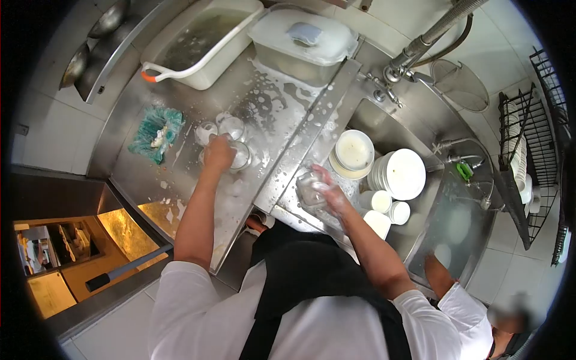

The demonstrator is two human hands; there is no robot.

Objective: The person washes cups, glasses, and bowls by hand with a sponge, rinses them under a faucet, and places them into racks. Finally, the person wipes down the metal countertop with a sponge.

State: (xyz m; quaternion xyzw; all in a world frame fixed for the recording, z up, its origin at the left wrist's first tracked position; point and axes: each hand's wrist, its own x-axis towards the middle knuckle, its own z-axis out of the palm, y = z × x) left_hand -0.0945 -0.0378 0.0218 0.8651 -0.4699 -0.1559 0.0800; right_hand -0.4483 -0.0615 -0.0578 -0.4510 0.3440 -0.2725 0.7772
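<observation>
My left hand [219, 153] is closed at a small cluster of clear drinking glasses on the soapy steel counter, its fingers on one of the glasses [240, 155]. Two more glasses [231, 127] stand just beyond those fingers, touching or nearly touching. A clear, foamy glass [311, 189] is in my right hand [329, 191], held by the near rim of the sink. Suds cover that hand's fingers. Right of it, a stack of white plates [405, 174] and some white bowls [354, 151] sit in the sink basin.
A green mesh bag [157, 133] lies at left on the counter. Behind stand a white tub [210, 72] of murky water and a lidded plastic box [300, 36]. A co-worker's arm [440, 275] reaches into the water-filled right basin [453, 210]. A wire rack [528, 150] hangs at right.
</observation>
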